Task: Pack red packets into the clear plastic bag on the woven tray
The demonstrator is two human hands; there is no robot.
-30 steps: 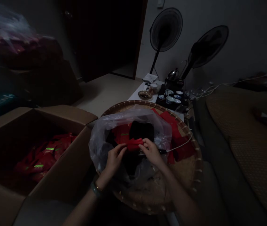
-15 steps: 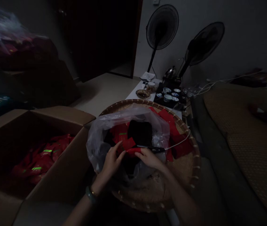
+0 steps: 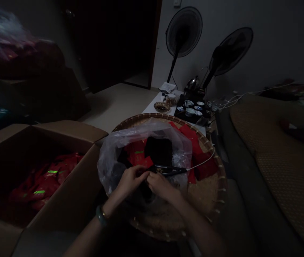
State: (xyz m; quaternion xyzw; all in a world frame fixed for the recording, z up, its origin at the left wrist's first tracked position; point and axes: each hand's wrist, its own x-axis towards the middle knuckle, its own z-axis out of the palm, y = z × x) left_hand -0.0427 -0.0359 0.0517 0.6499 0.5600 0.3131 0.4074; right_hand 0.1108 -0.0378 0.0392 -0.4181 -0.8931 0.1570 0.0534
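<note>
My left hand (image 3: pixel 129 180) is closed on a small red packet (image 3: pixel 148 161), whose top shows above the fingers. My right hand (image 3: pixel 160 185) meets it there, its fingers pinched on the packet's near part, which they mostly hide. Just beyond my right hand lies a black hair straightener (image 3: pixel 175 169) with its two arms apart and a white cord. Both hands are over a clear plastic bag (image 3: pixel 106 160) with its mouth spread wide. More red packets (image 3: pixel 138 150) and a dark mass (image 3: pixel 158 150) are inside it.
The bag rests in a round woven tray (image 3: pixel 202 200) with red pieces (image 3: pixel 191 134) at its far right. An open cardboard box (image 3: pixel 69 189) of red packets stands left. Behind are a tea set (image 3: pixel 191 111) and two fans (image 3: pixel 184 32). A woven mat (image 3: pixel 269 142) lies right.
My fingers have drawn together and the right hand has shifted left, covering the red packet's near part. More of the hair straightener shows. The view has shifted slightly.
</note>
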